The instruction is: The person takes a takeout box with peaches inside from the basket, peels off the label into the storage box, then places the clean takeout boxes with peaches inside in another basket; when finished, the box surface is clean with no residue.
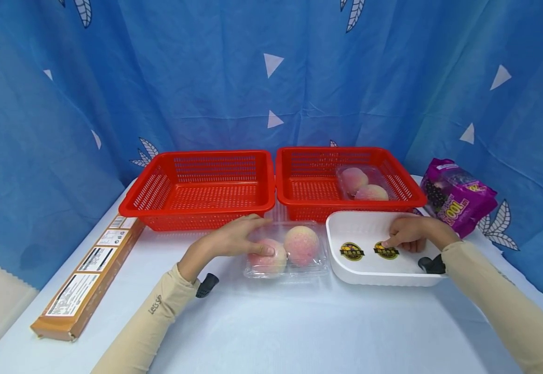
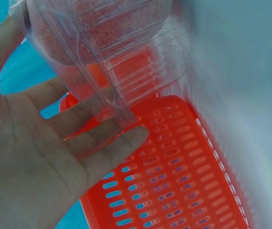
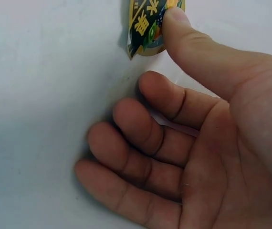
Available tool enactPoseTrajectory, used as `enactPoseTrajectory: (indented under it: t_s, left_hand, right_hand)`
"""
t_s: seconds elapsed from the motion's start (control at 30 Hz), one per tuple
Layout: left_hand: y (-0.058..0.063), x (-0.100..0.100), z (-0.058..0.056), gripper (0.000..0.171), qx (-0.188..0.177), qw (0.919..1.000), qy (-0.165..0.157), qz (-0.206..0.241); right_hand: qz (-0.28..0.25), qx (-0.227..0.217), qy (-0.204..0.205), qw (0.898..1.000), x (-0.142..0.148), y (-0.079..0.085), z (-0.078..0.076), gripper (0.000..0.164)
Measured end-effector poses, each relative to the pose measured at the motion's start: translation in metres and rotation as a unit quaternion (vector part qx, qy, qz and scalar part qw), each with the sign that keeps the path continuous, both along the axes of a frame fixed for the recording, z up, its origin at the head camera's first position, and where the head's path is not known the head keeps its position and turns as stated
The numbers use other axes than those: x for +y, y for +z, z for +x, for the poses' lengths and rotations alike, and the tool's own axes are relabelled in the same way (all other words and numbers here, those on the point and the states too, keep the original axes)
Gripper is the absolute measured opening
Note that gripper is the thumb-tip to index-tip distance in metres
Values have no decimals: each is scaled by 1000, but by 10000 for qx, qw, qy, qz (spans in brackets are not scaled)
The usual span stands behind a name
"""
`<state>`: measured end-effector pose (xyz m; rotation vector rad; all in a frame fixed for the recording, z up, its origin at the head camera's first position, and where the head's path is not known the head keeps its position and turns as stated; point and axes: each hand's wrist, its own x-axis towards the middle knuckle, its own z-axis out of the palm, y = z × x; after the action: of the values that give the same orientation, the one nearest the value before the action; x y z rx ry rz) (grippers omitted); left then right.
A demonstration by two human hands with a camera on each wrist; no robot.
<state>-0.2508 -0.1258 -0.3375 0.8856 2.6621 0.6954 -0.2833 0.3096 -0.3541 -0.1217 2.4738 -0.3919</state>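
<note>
My left hand point(image 1: 241, 238) holds the left side of a clear plastic box point(image 1: 315, 270) with two pink-yellow peaches point(image 1: 301, 245) inside. Its thumb lies over the box; in the left wrist view, the fingers point(image 2: 98, 138) show behind the clear plastic. To the right, my right hand point(image 1: 409, 234) reaches into a white tray point(image 1: 362, 226) that bears two dark, gold-edged stickers point(image 1: 352, 251). In the right wrist view, the thumb touches one sticker point(image 3: 148, 28), while the other fingers point(image 3: 126, 167) bend loosely against the tray, apart from the sticker.
Behind stand two red slotted baskets: the left basket point(image 1: 215, 195) and the right basket point(image 1: 306, 189), which contains another clear box of peaches point(image 1: 369, 192). A purple fruit bag point(image 1: 463, 202) lies at the right. A long brown carton point(image 1: 89, 275) lies at the left.
</note>
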Motion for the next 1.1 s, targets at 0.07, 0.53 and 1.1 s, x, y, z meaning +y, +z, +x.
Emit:
enactPoseTrajectory:
  t_s: [0.07, 0.53, 1.1]
  left_hand:
    - [0, 0, 1, 79, 42, 10000, -40, 27]
    - [0, 1, 1, 79, 169, 9998, -99, 51]
    - [-5, 0, -1, 80, 63, 9999, -50, 125]
  right_hand:
    - [9, 15, 42, 10000, 1, -1, 0, 37]
    - [41, 49, -13, 10000, 0, -1, 0, 37]
    - [536, -146, 47, 9984, -14, 11, 3, 37]
